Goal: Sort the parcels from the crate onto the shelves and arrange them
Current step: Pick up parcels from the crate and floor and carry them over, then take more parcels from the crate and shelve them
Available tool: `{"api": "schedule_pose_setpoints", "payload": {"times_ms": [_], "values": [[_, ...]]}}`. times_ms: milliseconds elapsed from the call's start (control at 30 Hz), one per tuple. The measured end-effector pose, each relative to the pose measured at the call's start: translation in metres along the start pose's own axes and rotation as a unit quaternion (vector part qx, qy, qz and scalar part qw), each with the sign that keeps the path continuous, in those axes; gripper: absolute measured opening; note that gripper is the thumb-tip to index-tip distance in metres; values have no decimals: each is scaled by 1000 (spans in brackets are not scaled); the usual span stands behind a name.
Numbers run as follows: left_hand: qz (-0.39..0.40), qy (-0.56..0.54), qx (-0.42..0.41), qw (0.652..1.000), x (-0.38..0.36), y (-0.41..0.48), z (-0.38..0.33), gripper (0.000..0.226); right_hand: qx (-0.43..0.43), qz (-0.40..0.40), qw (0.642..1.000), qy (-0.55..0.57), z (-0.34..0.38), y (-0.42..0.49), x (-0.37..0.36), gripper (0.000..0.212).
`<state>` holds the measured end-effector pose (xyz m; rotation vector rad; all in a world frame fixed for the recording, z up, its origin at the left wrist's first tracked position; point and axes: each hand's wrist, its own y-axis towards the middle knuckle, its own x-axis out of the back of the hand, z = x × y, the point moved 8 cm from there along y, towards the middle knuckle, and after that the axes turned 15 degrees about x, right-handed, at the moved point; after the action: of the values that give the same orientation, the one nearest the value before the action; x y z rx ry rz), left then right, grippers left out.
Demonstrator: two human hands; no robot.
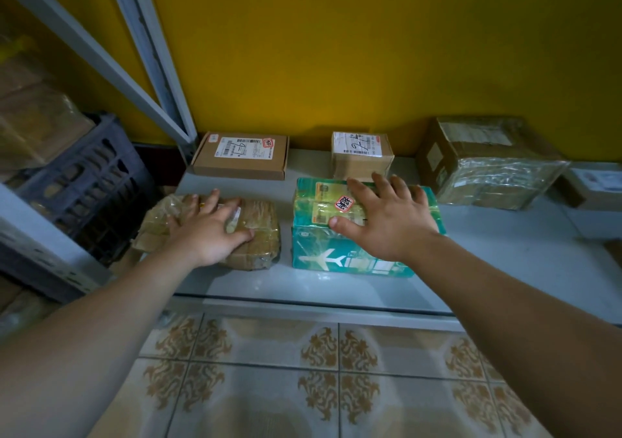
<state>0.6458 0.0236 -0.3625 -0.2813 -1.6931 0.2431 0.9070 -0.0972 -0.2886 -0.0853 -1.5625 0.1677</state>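
Low pale grey shelf (336, 286) set against a yellow wall (336, 50). Floor (269, 387) is glossy tile with brown scroll patterns. A grey steel upright (151, 50) slants up at the shelf's back left corner.

Dark plastic crate (97, 181) stands left of the shelf, with brown parcels (37, 124) piled in it, blurred.

Front row on the shelf: a taped brown parcel (262, 215) and, just beside it, a green box (336, 256) printed with a plane. Left hand (205, 229) lies flat on the brown parcel; right hand (387, 222) lies on top of the green box. Neither grip closes on anything, and the fingers are spread and straight.

Back row by the wall: a flat cardboard box (240, 156), a small box (361, 155) and a large film-wrapped box (484, 165), each apart.
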Motion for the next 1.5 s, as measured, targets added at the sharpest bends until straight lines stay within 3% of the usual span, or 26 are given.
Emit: {"api": "schedule_pose_setpoints", "payload": {"times_ms": [133, 300, 667, 967, 1133, 1333, 1500], "values": [[53, -65, 1, 996, 15, -16, -1, 80, -2, 29, 1000, 2, 1, -1, 7, 88], [57, -70, -25, 996, 55, -60, -13, 79, -8, 69, 998, -6, 5, -19, 48, 89], [96, -34, -83, 991, 229, -263, -15, 72, -3, 155, 988, 2, 65, -134, 224, 77], [88, 6, -103, 991, 406, -460, 52, 74, -9, 84, 996, 35, 174, -266, 430, 75], [35, 7, -124, 992, 505, -562, 105, 75, -6, 28, 999, 42, 254, -335, 534, 68], [-34, 33, -144, 988, 610, -658, 148, 74, 58, -40, 997, 15, 345, -382, 660, 69], [-116, 16, -112, 987, 676, -706, 171, 74, 106, -84, 991, -5, 394, -395, 728, 74]]}}
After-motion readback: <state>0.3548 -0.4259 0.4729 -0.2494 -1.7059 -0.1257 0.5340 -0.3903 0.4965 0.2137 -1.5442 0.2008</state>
